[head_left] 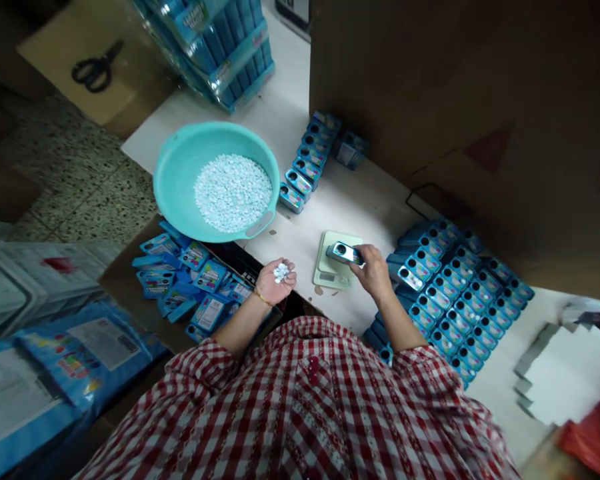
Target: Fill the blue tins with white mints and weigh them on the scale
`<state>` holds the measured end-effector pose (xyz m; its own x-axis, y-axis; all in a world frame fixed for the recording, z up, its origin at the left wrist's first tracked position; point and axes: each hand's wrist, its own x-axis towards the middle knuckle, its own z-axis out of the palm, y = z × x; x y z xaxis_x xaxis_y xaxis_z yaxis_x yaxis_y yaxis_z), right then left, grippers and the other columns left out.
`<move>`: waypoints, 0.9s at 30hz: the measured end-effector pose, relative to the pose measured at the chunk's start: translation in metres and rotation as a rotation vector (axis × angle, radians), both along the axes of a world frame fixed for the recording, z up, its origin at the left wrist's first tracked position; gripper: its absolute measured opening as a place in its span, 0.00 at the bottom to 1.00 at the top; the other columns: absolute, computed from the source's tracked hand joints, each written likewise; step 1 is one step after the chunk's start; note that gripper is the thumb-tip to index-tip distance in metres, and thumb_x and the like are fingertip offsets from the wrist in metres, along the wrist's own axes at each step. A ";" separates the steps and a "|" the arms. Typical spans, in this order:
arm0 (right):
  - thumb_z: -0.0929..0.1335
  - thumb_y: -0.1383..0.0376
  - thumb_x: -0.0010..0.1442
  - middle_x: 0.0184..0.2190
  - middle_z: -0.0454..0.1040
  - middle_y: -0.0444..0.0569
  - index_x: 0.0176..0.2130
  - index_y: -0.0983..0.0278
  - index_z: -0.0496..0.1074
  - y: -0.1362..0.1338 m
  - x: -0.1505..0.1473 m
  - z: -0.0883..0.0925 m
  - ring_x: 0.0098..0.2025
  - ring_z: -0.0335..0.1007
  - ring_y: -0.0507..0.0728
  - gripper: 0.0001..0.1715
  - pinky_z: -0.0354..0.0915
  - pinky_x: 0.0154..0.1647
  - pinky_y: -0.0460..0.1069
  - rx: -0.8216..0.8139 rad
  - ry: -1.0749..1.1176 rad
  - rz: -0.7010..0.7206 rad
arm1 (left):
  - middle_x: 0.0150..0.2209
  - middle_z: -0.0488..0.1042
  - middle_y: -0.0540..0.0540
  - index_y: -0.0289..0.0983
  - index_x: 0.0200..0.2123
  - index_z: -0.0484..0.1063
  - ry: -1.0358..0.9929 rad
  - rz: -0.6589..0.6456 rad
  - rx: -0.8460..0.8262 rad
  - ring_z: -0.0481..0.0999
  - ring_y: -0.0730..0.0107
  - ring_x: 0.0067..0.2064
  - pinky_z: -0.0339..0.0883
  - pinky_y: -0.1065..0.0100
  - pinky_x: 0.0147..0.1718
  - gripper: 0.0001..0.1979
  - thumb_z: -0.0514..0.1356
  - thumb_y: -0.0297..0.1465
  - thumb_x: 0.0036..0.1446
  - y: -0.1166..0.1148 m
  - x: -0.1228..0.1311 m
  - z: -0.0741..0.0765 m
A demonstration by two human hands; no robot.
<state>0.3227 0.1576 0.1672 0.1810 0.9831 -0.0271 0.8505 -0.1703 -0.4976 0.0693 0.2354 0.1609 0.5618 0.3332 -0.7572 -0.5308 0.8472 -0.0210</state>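
My left hand [276, 283] is palm up with its fingers curled, cupping a small heap of white candies [281, 272]. My right hand [374, 269] grips one end of a small blue candy box [346, 253] with a dark round spot on its top. That box is over a pale kitchen scale [326, 261]; whether it rests on the plate I cannot tell. Beyond my left hand stands a turquoise bowl [173, 180] with many more white candies [234, 193] in it.
Rows of blue boxes [450, 300] stand right of my right arm, and a shorter row [310, 153] lies past the bowl. A carton of flat blue packs [200, 273] is at left. Shrink-wrapped packs [225, 53], scissors [96, 70] and a large cardboard box [460, 100] stand farther back.
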 end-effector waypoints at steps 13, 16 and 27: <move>0.59 0.71 0.55 0.50 0.67 0.57 0.50 0.65 0.68 0.195 0.057 -0.029 0.52 0.62 0.60 0.23 0.61 0.50 0.55 0.136 -0.045 -0.277 | 0.22 0.65 0.47 0.32 0.22 0.67 0.093 0.088 0.008 0.66 0.75 0.23 0.61 0.75 0.19 0.13 0.49 0.25 0.57 0.007 0.000 0.005; 0.58 0.69 0.58 0.51 0.66 0.55 0.50 0.63 0.68 0.107 0.072 -0.007 0.54 0.60 0.60 0.22 0.59 0.53 0.57 0.212 -0.157 -0.236 | 0.22 0.65 0.47 0.33 0.21 0.67 0.118 0.029 -0.007 0.69 0.73 0.25 0.64 0.74 0.21 0.13 0.50 0.25 0.56 0.004 0.004 0.001; 0.63 0.63 0.58 0.43 0.68 0.58 0.41 0.62 0.72 -0.111 0.062 -0.005 0.42 0.59 0.63 0.13 0.58 0.38 0.57 -0.199 -0.565 -0.238 | 0.21 0.64 0.47 0.32 0.22 0.67 -0.015 -0.214 -0.030 0.64 0.76 0.21 0.58 0.76 0.16 0.14 0.49 0.26 0.58 -0.013 0.043 0.014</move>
<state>0.3849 0.0461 0.1626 0.4335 0.9002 -0.0414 0.8997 -0.4297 0.0770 0.1128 0.2219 0.1748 0.6282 0.1824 -0.7564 -0.3384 0.9394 -0.0545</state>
